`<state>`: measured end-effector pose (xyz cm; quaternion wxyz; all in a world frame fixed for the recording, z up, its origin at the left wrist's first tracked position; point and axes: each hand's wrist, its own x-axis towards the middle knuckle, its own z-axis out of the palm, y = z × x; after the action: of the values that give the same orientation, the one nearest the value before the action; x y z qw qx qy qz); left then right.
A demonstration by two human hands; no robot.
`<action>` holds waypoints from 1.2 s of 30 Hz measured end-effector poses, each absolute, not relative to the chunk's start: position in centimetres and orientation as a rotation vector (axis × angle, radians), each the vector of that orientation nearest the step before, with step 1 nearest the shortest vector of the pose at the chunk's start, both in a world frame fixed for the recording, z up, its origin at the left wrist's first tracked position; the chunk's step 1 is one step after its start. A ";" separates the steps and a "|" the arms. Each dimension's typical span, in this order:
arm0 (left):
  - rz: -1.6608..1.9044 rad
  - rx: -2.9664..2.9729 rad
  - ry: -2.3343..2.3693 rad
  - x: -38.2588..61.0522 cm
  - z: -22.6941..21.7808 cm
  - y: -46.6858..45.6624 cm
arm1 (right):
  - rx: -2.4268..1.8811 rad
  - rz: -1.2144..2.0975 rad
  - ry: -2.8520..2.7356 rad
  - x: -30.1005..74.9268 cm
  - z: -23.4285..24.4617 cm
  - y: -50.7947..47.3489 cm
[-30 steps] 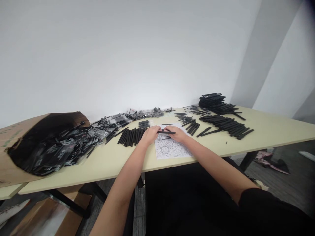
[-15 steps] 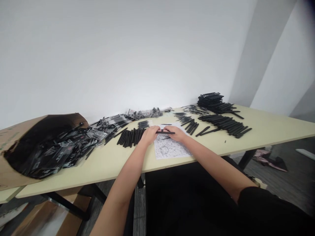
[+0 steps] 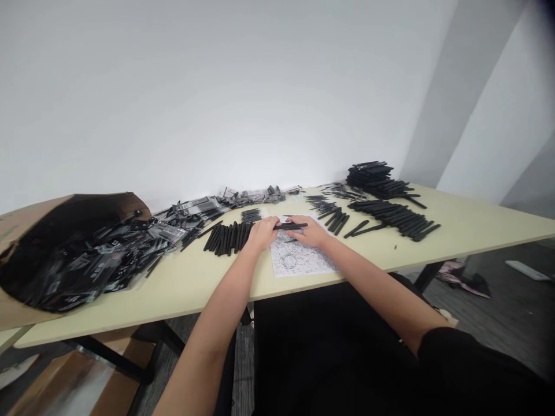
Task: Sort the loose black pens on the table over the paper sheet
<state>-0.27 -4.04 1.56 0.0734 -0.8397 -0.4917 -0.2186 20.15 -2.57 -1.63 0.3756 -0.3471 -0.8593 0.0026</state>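
Black pen (image 3: pixel 289 226) sits pinched between left hand (image 3: pixel 263 233) and right hand (image 3: pixel 310 232).

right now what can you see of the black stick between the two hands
The black stick is slim, straight and matte, shaped like a pen, though at this size no cap, clip or markings can be made out. It lies nearly level, running sideways above the top part of the printed sheet. Its left end meets the fingers of the left hand, and the right hand is against its other end. Whether it touches the sheet cannot be told.
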 end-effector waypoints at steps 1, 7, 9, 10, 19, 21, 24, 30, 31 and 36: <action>-0.649 -2.529 -1.469 -0.2 1.5 -4.0 | -0.897 0.003 -2.195 20.2 -1.6 -2.6; -0.585 -2.558 -1.443 0.0 1.4 -3.5 | -0.923 -0.049 -2.221 20.5 -1.0 -3.1; -0.566 -2.563 -1.446 0.1 1.4 -3.4 | -0.919 -0.065 -2.248 20.6 -0.9 -3.2; -0.561 -2.564 -1.448 0.2 1.4 -3.4 | -0.911 -0.069 -2.261 20.6 -0.8 -3.2; -0.450 -2.548 -1.471 0.7 1.1 -3.0 | -0.901 -0.040 -2.252 20.6 -0.8 -3.2; -0.416 -2.539 -1.478 0.9 1.0 -2.8 | -0.868 -0.026 -2.244 20.6 -0.8 -3.2; -0.400 -2.516 -1.512 1.1 1.0 -2.8 | -0.829 0.001 -2.227 20.6 -0.7 -3.2; -0.471 -2.321 -1.745 1.0 1.9 -3.4 | -0.744 0.036 -2.112 20.8 -0.4 -3.7; -0.494 -2.276 -1.785 0.9 2.0 -3.5 | -0.730 0.037 -2.093 20.8 -0.5 -3.8; -0.597 -2.133 -1.863 0.3 2.2 -3.5 | -0.766 0.064 -1.989 20.7 -0.7 -3.9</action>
<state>0.29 -3.46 2.23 0.1232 -0.7314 -0.6388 -0.2047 20.73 -3.90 -0.67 0.4833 -0.3144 -0.8166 0.0263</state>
